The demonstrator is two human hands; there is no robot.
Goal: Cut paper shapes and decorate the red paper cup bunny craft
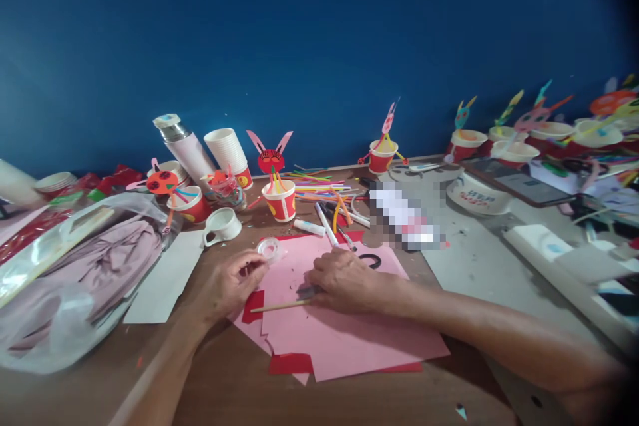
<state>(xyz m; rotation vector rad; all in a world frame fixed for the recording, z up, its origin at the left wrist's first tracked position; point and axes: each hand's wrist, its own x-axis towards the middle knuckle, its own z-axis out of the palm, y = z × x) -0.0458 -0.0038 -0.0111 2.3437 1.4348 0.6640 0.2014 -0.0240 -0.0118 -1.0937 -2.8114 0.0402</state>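
My left hand [240,283] hovers at the left edge of the pink paper [369,343], its fingers curled and the thumb drawn in to them. What it holds, if anything, is hidden. Just beyond its fingertips lies a roll of clear tape [268,249]. My right hand [347,281] is closed low over the paper, fingers bent down. From beneath it a thin wooden stick [279,306] points left, and a small grey piece shows by the fingertips. Behind the knuckles is a black loop handle [370,260]. Red paper [290,363] sticks out under the pink sheets.
Paper cups with rabbit-like figures, such as a red-faced cup [279,203], line the back. Markers [309,227] and coloured sticks lie beyond the paper. At left are a white mug [222,225], a thermos [186,150] and a plastic bag [94,279]; at right, a phone [524,181].
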